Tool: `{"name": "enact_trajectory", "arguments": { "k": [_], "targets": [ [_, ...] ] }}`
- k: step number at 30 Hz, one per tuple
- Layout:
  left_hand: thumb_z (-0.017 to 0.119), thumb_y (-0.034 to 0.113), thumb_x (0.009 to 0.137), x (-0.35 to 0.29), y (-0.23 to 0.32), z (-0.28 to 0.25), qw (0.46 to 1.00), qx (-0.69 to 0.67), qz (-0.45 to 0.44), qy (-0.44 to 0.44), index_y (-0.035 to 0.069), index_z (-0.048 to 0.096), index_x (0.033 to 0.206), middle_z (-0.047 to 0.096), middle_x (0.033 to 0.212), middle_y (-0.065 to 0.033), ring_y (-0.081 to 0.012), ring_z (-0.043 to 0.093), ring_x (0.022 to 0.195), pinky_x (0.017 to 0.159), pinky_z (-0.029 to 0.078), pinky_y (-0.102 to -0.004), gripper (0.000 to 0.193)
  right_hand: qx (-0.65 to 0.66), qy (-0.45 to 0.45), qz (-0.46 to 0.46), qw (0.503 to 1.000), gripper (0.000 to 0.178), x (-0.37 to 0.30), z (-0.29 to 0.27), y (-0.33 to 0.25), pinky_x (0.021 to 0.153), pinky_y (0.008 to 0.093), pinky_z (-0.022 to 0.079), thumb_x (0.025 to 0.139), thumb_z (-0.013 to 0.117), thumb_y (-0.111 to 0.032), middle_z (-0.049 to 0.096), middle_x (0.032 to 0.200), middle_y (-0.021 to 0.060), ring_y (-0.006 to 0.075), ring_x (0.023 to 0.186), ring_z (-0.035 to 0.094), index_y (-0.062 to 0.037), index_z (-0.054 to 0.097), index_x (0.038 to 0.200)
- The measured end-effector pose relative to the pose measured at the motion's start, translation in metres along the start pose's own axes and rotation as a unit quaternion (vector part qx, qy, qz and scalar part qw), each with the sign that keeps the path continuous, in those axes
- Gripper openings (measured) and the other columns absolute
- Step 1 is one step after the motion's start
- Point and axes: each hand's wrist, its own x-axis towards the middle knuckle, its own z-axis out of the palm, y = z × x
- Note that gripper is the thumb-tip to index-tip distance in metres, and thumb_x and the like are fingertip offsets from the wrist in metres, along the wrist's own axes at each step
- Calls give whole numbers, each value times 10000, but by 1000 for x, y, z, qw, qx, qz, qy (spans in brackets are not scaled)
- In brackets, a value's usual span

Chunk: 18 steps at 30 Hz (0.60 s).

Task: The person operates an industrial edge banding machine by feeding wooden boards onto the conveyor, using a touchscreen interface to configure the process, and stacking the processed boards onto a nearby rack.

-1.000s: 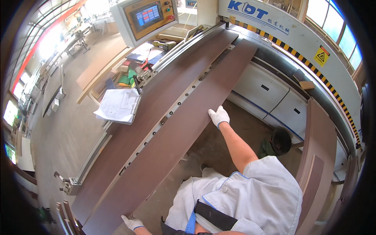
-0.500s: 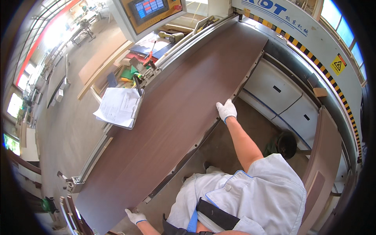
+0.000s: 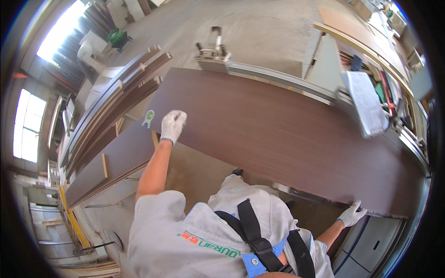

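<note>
Brown, wood-grained panel (image 3: 278,134) lies flat across the machine's table (image 3: 287,83). My left hand (image 3: 172,125) closes its grip on the panel's left end; my right hand (image 3: 351,214) clasps the near edge towards the right end.

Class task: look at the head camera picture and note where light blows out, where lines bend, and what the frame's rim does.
Head view: the windows at left blow out to white; the long brown panel bows, a fisheye effect; black corners ring the picture; the left hand and right hand, both gloved, look sharp on the panel's edge.
</note>
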Motion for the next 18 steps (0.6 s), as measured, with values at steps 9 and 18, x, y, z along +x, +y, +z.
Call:
{"name": "enact_trajectory", "arguments": {
  "k": [9,18],
  "targets": [
    [758,404,903,197,-195,-146,970,238,8,-48,-24,550,1538,525,1613,-227,-358,493,1502,1264,377,-395,793,-40,-14,11,999,952,-115,22,-92,1239,444,399,977,728,-554,431,1664,272,403,1503,465,82,406,1608],
    [745,308,968,212,-84,-79,963,-138,-141,-182,141,605,1543,513,1627,-126,-296,520,1421,1108,466,-458,615,195,60,-1,979,361,-133,15,-96,761,391,555,858,786,-77,658,1095,93,230,911,621,-22,616,1171]
  ]
}}
